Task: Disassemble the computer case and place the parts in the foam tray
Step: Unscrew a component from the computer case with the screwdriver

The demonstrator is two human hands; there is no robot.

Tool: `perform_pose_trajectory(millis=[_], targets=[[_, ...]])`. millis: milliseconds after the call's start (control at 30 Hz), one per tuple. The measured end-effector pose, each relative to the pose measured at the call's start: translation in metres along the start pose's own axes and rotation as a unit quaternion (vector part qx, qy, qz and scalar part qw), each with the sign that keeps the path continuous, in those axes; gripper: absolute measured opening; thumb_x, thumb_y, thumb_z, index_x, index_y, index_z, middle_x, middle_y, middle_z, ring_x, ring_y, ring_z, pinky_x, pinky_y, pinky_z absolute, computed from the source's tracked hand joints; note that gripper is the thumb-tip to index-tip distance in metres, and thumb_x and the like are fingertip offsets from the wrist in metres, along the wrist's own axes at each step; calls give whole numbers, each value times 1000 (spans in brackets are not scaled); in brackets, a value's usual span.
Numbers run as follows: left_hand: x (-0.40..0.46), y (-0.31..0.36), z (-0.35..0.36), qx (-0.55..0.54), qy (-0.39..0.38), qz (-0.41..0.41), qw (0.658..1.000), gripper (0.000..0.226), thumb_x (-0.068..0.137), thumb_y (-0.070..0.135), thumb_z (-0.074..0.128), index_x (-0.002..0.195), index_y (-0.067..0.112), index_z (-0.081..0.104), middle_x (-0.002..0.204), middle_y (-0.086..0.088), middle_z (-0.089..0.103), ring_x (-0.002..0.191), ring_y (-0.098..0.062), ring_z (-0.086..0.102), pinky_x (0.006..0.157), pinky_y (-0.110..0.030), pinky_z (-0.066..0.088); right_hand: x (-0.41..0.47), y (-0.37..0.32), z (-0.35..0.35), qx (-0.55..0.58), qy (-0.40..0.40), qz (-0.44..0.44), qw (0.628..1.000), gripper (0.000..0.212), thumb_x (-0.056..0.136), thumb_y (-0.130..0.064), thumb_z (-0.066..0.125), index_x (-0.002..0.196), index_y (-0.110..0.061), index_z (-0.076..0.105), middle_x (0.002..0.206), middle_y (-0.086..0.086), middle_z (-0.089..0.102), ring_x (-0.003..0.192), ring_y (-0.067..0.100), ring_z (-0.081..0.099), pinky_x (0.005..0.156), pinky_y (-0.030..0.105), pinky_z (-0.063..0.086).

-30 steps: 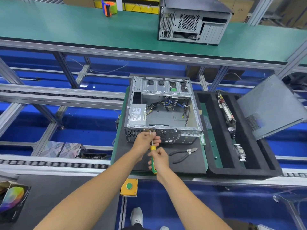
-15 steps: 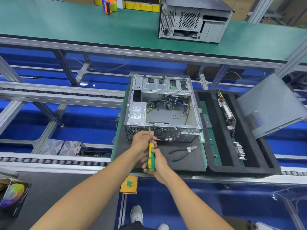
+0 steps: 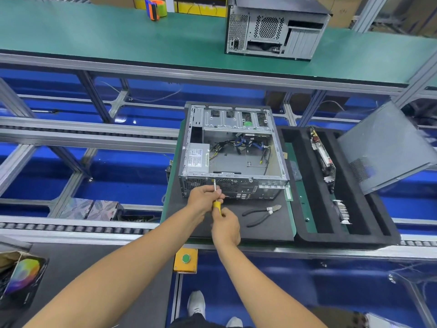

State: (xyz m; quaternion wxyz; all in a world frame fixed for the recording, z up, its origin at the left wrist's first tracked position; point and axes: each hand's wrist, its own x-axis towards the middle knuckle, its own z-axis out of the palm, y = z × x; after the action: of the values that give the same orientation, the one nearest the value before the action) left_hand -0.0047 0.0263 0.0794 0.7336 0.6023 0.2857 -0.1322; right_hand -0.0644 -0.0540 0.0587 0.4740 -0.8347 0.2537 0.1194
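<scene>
The computer case (image 3: 233, 157), an open box of grey perforated sheet metal with loose blue and yellow cables inside, lies on a dark mat (image 3: 272, 230) on the worktop, just left of the black foam tray (image 3: 350, 240). The right hand (image 3: 225, 227) grips the yellow handle of a screwdriver (image 3: 216, 202). The left hand (image 3: 204, 196) pinches its steel shaft, tip against the case's near panel.

- Looking forward and down from head height, wide-angle, over both forearms.
- Sitting close above the open computer case (image 3: 233, 157) and foam tray (image 3: 305, 235).
- Facing across to the green table (image 3: 94, 36) beyond.
</scene>
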Motion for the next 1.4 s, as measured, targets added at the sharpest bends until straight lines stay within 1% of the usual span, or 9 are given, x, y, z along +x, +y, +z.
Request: perform_pose_trajectory(millis=[233,367,467,533,700,833,967,1100,1400], targets=[[2,5,-3,-4,-26,-24,999,20,102,5,61,121,4,66,85,-8,72,65,-13,66,49,-25,58,12,13,-12,348,-289,156,878,37,103,-32,44,102,-4,67,71,12,68,50,19,55,53,28,49],[0,4,-4,-33,-34,-10,999,26,104,1,55,130,-2,56,90,-13,72,70,-17,66,63,-29,60,13,1,-10,311,-208,115,920,16,97,-15,55,90,-7,68,71,8,70,58,18,65,60,30,53],[-4,2,-1,-47,-42,0,998,21,106,2,52,126,-1,48,99,-16,74,75,-19,72,63,-30,61,9,-4,-7,49,-68,-3,997,29,91,-31,62,64,-23,54,69,-2,64,69,23,61,69,34,43],[-5,2,4,-43,-35,4,998,14,104,2,54,116,2,47,101,-17,75,76,-19,73,59,-30,60,3,-4,-6,-87,32,-38,995,37,91,-44,61,63,-24,46,66,-8,60,73,21,57,73,36,36],[-4,4,5,-17,-19,14,1000,9,105,3,54,99,7,50,93,-11,76,68,-15,71,49,-27,56,10,-5,-12,88,-99,12,991,26,96,-39,53,78,-23,60,80,1,67,77,24,61,68,36,43],[-2,3,4,-15,-26,-7,1000,9,106,4,52,103,-3,58,84,-9,74,60,-14,65,47,-26,56,14,7,-19,273,-262,118,918,33,102,-30,44,97,-8,68,79,11,73,60,21,66,63,32,52],[-5,4,4,-29,-51,-14,998,26,107,4,48,126,-13,53,98,-14,73,70,-17,66,60,-28,60,18,9,-19,310,-233,129,913,21,97,-20,55,98,-6,71,77,10,74,62,19,67,68,32,55],[-7,5,1,-83,-66,-21,994,21,109,5,43,127,-5,48,115,-21,72,94,-28,73,74,-34,59,13,1,-9,149,-87,6,985,26,76,-27,72,56,-24,55,57,-7,53,59,16,46,59,31,38],[2,2,-3,-53,-36,-11,998,12,105,10,56,111,3,63,85,-4,78,64,-11,72,54,-27,59,6,-3,-5,144,-126,5,981,23,89,-26,62,68,-22,54,65,-2,57,59,15,52,57,30,41]])
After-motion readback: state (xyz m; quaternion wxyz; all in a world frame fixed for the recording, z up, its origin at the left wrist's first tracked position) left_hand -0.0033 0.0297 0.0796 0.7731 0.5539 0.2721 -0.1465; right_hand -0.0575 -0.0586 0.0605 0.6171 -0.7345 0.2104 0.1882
